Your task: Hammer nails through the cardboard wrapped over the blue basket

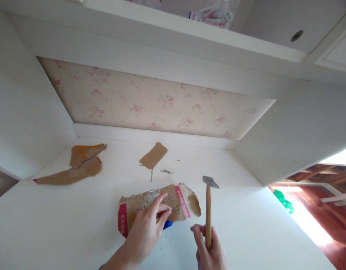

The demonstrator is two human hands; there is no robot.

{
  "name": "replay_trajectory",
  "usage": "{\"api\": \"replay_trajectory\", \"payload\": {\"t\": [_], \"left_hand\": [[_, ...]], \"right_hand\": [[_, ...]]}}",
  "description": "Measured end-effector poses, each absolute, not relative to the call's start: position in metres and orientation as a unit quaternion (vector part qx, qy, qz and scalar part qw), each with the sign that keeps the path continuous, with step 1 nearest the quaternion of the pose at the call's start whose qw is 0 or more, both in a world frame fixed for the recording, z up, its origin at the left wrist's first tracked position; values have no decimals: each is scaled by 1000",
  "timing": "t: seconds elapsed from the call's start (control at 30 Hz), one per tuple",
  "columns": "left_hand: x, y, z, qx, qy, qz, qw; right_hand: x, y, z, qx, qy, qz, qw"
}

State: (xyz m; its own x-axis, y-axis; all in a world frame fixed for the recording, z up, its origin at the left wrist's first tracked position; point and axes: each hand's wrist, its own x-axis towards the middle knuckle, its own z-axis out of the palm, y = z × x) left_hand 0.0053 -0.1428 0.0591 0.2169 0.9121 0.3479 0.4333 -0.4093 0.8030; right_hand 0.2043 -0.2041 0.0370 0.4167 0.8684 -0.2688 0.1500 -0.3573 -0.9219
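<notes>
On the white desk [63, 225], near its front edge, the left hand [147, 228] lies on a torn cardboard piece [150, 210] with red printed bands and rows of small holes, fingertips pinched together at its middle; whether they hold anything I cannot tell. Just beside it, the right hand [210, 251] grips a wooden-handled hammer [208, 210] upright, head raised. Behind lie loose nails [165, 171], a small perforated scrap [153, 155] and torn brown pieces [77, 167].

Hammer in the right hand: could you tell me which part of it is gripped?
The right hand grips the hammer near the lower end of its wooden handle, head up.
</notes>
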Motion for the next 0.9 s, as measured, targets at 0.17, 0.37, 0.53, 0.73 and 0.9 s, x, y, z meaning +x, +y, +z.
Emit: {"api": "replay_trajectory", "payload": {"t": [0.17, 0.37, 0.53, 0.73, 0.9], "left_hand": [[3, -140, 55, 706, 470, 426, 316], [2, -138, 53, 692, 489, 421, 322], [2, -138, 53, 695, 495, 422, 307], [4, -137, 56, 703, 494, 414, 300], [7, -137, 61, 708, 490, 420, 289]], "right_hand": [[196, -169, 39, -727, -341, 407, 435], [204, -152, 31, -735, -343, 396, 430], [200, -150, 29, -705, -322, 445, 449], [200, -153, 39, -661, -294, 475, 501], [206, -156, 52, -638, -284, 475, 535]]}}
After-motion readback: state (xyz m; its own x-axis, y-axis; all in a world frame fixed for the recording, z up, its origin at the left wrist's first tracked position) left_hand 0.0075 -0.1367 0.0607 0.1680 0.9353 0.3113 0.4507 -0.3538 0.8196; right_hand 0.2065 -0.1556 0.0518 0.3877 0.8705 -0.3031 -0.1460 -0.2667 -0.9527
